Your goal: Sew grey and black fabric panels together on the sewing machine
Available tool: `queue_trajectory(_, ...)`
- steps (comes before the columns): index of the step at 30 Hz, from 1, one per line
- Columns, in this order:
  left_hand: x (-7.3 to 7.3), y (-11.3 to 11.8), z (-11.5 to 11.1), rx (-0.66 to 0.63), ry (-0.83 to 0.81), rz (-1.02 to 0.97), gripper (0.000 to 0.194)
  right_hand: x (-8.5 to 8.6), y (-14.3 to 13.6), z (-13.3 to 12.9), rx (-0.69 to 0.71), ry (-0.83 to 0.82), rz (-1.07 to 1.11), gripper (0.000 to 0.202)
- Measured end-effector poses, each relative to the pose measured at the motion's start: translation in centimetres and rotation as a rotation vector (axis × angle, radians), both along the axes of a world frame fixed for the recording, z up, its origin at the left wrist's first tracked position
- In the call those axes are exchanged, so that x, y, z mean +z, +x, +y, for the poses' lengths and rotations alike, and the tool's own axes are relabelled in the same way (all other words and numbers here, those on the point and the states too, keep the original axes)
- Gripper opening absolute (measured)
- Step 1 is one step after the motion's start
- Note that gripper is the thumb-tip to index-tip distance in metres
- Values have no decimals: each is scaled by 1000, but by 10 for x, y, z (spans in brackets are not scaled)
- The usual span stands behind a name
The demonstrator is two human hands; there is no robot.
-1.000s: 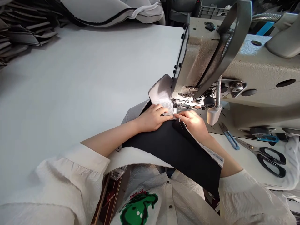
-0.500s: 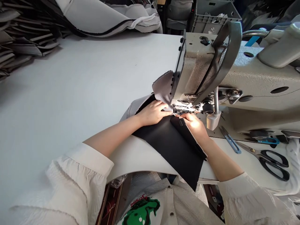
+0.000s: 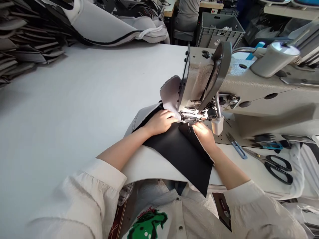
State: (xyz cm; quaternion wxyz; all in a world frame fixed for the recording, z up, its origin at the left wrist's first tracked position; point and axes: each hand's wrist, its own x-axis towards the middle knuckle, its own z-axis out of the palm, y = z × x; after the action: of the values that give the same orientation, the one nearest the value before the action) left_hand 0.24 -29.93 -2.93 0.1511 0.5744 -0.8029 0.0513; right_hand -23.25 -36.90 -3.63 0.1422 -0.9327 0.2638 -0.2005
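A sewn piece of black and grey leather-like material (image 3: 185,154) lies under the needle area of a sewing machine (image 3: 195,76), its black part hanging over the table's front edge. My left hand (image 3: 159,122) is closed on the piece left of the presser foot (image 3: 185,116), fingers bent over a grey flap (image 3: 170,93). On the other side, my right hand (image 3: 203,132) pinches the folded black edge just in front of the foot, under the machine's light. The fingertips of both hands are close to the foot. The needle tip cannot be made out.
Blue thread snips (image 3: 236,146) and black-handled scissors (image 3: 270,162) lie right of my right hand. Stacked cut pieces (image 3: 30,43) and a large grey cover (image 3: 107,23) occupy the table's far left. Behind the machine stand a grey crate (image 3: 220,28) and a seated person (image 3: 188,16).
The head view has shifted, so the machine sits further left and more of the room behind shows. Both hands stay on the piece; my right fingertips sit slightly further from the foot.
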Motion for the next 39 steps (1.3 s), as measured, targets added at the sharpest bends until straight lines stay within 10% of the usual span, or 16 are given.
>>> queue_trajectory(12, 13, -8, 8, 356, -67, -84, 34, 2, 6, 7, 72, -23, -26, 26)
queue_trajectory(24, 54, -27, 144, 409, 372, -236, 64, 9, 2, 59, 57, -213, 135, 27)
queue_trajectory(30, 88, -50, 86, 349, 685, -225, 48, 9, -54, 40, 58, -252, 96, 27)
queue_trajectory(35, 66, -70, 34, 217, 534, -298, 35, 2, -142, 21, -299, -392, 137, 24)
queue_trajectory(39, 48, -65, 20, 220, 470, -283, 23, -9, -159, -2, -393, -404, 187, 31)
